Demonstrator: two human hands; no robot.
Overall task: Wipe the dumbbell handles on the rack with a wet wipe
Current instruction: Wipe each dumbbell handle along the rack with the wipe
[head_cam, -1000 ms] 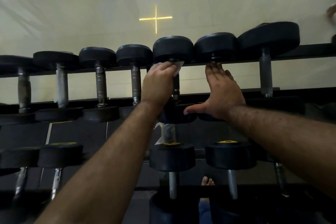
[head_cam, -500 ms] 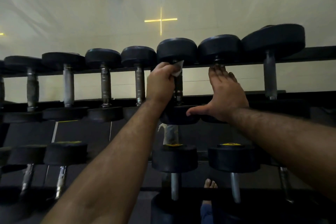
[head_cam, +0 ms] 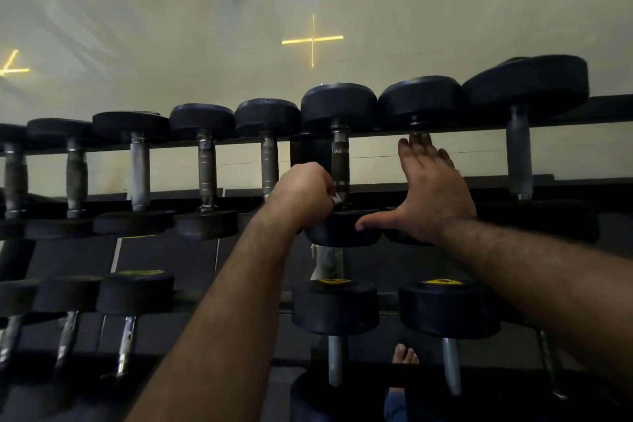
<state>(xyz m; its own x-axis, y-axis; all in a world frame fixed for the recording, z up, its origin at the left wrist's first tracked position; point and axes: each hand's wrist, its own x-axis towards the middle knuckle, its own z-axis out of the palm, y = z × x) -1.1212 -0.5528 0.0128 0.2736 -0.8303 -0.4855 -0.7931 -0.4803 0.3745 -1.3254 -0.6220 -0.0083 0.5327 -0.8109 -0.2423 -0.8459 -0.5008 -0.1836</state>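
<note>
Fingers of left hand curled tight round wet wipe, white corner showing at low end of dumbbell handle, just above near head; wipe pressed against handle. Right hand flat, fingers spread apart, laid over neighbouring dumbbell, thumb touching near head of wiped dumbbell. Both dumbbells on top rail of rack, in row with others. Lower tier holds more dumbbells. Bare foot visible below
</note>
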